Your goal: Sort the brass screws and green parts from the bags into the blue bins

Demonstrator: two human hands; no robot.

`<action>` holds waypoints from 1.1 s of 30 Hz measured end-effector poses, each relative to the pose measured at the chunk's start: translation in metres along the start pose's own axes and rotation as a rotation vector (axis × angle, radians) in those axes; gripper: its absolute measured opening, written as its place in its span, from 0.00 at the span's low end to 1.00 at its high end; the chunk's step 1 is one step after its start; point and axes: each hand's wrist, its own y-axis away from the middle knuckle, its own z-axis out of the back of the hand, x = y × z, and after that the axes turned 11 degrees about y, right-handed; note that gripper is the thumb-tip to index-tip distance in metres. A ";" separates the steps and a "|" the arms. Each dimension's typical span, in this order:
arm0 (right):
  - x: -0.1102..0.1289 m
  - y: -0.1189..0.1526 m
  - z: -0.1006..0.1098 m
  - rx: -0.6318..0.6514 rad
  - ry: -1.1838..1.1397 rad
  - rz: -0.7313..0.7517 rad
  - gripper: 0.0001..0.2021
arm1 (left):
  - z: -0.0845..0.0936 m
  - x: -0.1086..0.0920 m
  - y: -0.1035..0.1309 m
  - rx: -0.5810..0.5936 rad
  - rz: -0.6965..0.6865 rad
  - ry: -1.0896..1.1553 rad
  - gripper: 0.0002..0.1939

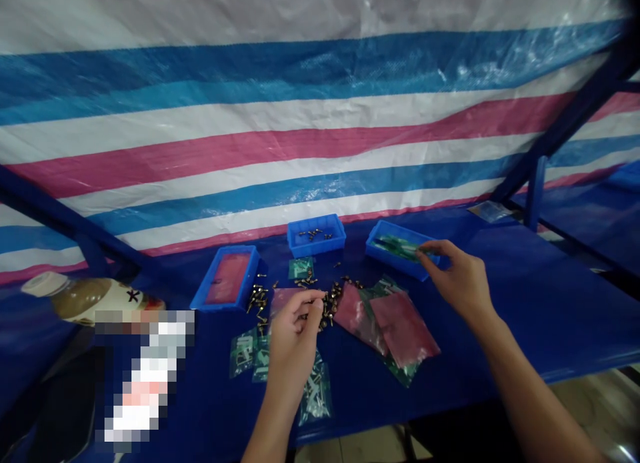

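Left hand [295, 326] curled, thumb and forefinger nearly meeting over loose metal pieces [336, 304]; any hold hidden. Right hand [463, 280] pinched at right bin [395, 261], beside green packets [397, 244]; grip unclear. Middle bin [318, 249] holds more pieces, left bin [206, 278] pink film; kinds kept apart, I'd judge, within reach. Blue worktop [525, 296], striped sheeting [320, 143] behind.

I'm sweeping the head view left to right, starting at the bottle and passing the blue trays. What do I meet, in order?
Bottle → blue tray with pink packet → blue tray with small metal parts → blue tray with green packets → clear plastic bag.
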 end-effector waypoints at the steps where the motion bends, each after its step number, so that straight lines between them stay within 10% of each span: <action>1: -0.003 0.000 -0.001 0.025 0.015 0.055 0.08 | -0.001 0.001 0.000 0.006 0.001 -0.006 0.15; 10: -0.010 0.006 -0.006 0.074 0.225 0.283 0.12 | 0.001 0.006 -0.001 0.091 -0.037 -0.170 0.16; 19: 0.038 0.020 0.001 -0.010 0.337 0.239 0.14 | 0.000 0.001 0.002 0.123 -0.150 -0.318 0.14; 24: 0.066 0.038 -0.003 0.344 0.305 0.366 0.12 | 0.004 0.000 0.002 0.099 -0.153 -0.351 0.13; 33: 0.086 0.065 0.014 0.496 0.594 0.156 0.28 | 0.009 0.000 0.002 0.108 -0.183 -0.343 0.14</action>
